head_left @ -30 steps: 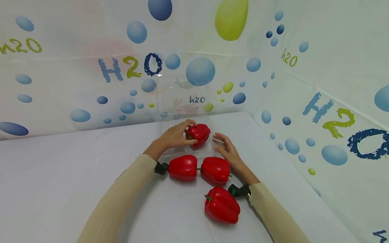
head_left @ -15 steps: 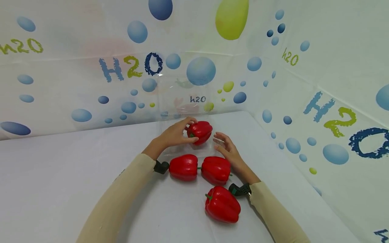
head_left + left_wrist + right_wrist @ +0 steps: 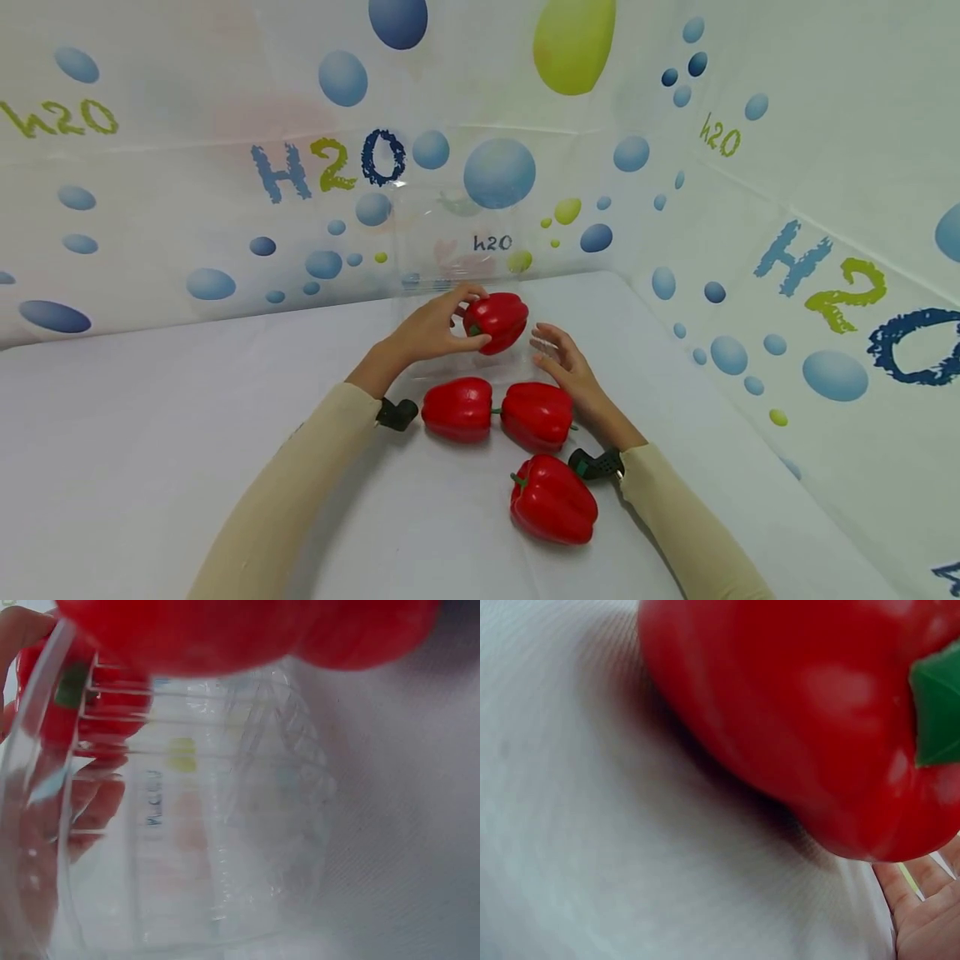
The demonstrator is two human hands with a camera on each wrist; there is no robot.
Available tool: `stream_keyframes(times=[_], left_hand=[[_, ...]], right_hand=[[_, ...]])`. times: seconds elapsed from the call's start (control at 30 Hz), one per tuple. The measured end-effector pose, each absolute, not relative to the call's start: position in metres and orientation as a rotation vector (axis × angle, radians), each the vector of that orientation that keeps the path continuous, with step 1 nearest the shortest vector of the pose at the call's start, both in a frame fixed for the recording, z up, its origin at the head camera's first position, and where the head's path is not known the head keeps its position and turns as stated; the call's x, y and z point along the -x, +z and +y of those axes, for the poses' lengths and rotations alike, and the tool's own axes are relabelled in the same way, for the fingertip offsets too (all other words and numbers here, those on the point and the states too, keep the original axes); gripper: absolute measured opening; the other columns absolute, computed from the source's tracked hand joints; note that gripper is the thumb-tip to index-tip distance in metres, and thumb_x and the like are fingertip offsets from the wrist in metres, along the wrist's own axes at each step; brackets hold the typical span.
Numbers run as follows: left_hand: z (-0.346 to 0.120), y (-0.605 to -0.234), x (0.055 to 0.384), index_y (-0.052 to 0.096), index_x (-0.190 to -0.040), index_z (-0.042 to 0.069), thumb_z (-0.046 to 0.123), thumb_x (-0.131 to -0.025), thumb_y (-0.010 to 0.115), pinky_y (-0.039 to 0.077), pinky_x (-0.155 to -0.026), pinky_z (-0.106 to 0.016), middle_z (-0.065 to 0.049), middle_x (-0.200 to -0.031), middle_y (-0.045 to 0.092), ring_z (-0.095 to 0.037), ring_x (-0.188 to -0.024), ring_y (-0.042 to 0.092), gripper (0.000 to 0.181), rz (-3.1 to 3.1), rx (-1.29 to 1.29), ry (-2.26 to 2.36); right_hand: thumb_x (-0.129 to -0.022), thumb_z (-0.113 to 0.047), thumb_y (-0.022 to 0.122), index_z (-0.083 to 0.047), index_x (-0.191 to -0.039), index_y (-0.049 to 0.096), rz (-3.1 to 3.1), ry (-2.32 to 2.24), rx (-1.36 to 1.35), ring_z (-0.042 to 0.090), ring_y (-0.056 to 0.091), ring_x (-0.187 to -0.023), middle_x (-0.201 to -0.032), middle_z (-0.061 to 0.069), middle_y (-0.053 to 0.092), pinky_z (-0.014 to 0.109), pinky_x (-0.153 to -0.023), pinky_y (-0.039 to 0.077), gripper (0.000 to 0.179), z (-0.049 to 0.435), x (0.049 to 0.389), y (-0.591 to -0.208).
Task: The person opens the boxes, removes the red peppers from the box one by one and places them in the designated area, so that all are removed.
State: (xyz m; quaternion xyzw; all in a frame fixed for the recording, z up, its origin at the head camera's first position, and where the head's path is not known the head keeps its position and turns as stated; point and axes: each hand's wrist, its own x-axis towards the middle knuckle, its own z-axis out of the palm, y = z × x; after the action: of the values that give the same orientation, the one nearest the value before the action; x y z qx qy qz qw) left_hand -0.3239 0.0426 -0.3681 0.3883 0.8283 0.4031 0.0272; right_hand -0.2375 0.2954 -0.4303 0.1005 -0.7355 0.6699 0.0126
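Observation:
My left hand (image 3: pixel 432 327) grips a red bell pepper (image 3: pixel 497 322) from its left side, thumb low near the green stem. The pepper is over a clear plastic clamshell box (image 3: pixel 420 367), whose lid (image 3: pixel 450 221) stands raised at the back. In the left wrist view the ribbed clear wall (image 3: pixel 225 825) of the box comes between the camera and the held pepper (image 3: pixel 112 712). At the box's right side, my right hand (image 3: pixel 570 367) rests with fingers loosely bent, fingertips right at the clear wall. Part of its palm (image 3: pixel 934 915) shows in the right wrist view.
Two red bell peppers lie side by side in front of the box, a left one (image 3: pixel 457 410) and a right one (image 3: pixel 537 417). Another pepper (image 3: pixel 555 500) lies nearer, beside the right wrist. A white cloth (image 3: pixel 187 433) covers the table; a printed curtain (image 3: pixel 187 167) stands behind.
The held bell pepper and my left hand have risen slightly and moved a little away from me. The right hand stays at the box's side. The head view has shifted slightly.

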Motion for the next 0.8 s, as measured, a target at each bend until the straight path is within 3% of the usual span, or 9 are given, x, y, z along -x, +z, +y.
stream_keyframes(times=[0.8], left_hand=[[0.032,-0.370,0.298,0.044,-0.136,0.016,0.026,-0.077,0.081,0.056,-0.085,-0.046,-0.006,-0.131,0.056,-0.024,-0.112,0.056,0.070,2.653,-1.300,1.343]], right_hand=[[-0.097,-0.015,0.057,-0.008,-0.150,0.029,-2.313,2.064,-0.307,0.034,0.036,-0.140,-0.154,0.018,0.032,0.049,-0.109,0.036,0.061,0.296,0.236,-0.430]])
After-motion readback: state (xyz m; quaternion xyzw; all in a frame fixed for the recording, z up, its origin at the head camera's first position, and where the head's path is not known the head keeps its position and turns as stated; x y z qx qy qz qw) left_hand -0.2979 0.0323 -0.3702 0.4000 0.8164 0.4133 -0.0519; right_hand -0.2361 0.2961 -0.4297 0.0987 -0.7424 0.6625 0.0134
